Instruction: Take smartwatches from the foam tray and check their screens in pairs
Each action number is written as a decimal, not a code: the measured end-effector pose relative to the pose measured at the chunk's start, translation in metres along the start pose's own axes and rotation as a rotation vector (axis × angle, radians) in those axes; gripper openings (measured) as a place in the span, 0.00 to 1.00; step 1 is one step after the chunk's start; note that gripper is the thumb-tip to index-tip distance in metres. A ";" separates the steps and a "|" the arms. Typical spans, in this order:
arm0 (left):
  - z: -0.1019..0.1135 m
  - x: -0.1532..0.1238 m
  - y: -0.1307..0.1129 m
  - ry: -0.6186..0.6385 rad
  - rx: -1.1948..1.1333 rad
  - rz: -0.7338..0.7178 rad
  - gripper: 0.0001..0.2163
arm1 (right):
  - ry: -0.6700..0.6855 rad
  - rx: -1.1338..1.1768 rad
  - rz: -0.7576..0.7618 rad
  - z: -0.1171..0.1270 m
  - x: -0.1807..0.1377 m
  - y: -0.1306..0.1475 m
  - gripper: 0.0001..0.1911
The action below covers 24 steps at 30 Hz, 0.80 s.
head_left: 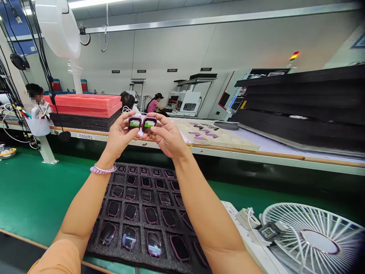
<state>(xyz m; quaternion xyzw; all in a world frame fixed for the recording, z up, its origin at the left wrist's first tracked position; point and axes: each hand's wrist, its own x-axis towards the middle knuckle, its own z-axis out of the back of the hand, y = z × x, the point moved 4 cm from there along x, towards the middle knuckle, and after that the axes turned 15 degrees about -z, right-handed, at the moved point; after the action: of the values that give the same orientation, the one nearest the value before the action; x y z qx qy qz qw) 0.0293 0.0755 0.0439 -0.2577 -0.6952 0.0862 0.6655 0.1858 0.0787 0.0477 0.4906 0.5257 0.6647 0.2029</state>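
Both arms reach forward, and my hands hold two small smartwatches side by side at shelf height. My left hand [123, 131] pinches the left smartwatch [134, 123], a purple-rimmed case with a lit screen. Between the thumb and fingers of my right hand [168, 135] is the right smartwatch [149, 123], also purple and lit, with green and white on its display. The screen text is too small to read. Below my wrists lies a black foam tray [137, 232] whose compartments hold several purple-rimmed watch cases [151, 215] with dark screens.
A white fan [319, 241] and a power strip [258, 249] lie right of the tray on the green bench [57, 190]. Ahead, a shelf carries red foam trays [85, 105], purple pieces on a board [228, 139] and stacked black foam [302, 106]. Other people sit farther back.
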 end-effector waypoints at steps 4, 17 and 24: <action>-0.001 0.001 0.000 -0.016 0.017 -0.008 0.30 | -0.009 -0.018 0.009 0.000 -0.002 0.002 0.27; -0.001 -0.003 -0.004 -0.035 -0.025 0.052 0.29 | 0.015 0.015 0.014 -0.002 -0.004 0.001 0.26; -0.001 -0.006 -0.004 -0.007 0.012 0.071 0.27 | -0.008 -0.010 0.024 0.002 -0.004 -0.002 0.26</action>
<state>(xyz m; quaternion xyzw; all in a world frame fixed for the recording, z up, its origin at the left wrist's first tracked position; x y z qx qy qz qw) 0.0295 0.0690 0.0402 -0.2781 -0.6874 0.1147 0.6610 0.1887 0.0769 0.0440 0.4986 0.5154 0.6679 0.1993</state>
